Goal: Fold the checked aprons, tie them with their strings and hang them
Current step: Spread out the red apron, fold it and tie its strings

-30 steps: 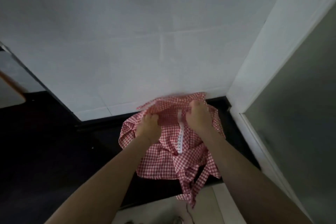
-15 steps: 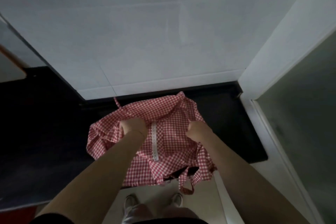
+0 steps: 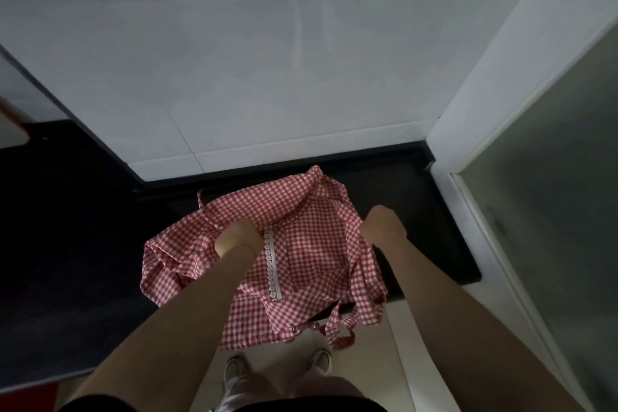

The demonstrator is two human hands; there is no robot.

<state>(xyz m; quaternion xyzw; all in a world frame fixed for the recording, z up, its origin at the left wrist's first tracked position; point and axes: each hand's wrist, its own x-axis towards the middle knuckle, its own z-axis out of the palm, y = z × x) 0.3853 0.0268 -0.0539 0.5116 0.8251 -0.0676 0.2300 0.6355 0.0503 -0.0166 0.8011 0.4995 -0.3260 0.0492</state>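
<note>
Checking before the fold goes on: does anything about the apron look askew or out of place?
Yes. The apron, gripped by the left hand and right hand, is bunched unevenly, and a string dangles loose off the counter edge.

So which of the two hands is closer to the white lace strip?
The left hand, gripping the red checked apron right beside it; the right hand grips its edge.

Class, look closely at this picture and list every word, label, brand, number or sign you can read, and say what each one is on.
None: no readable text appears anywhere.
The red checked apron, gripped by the left hand and right hand, shows only its check pattern and a white lace strip.
The white wall and dark counter are unmarked.
</note>
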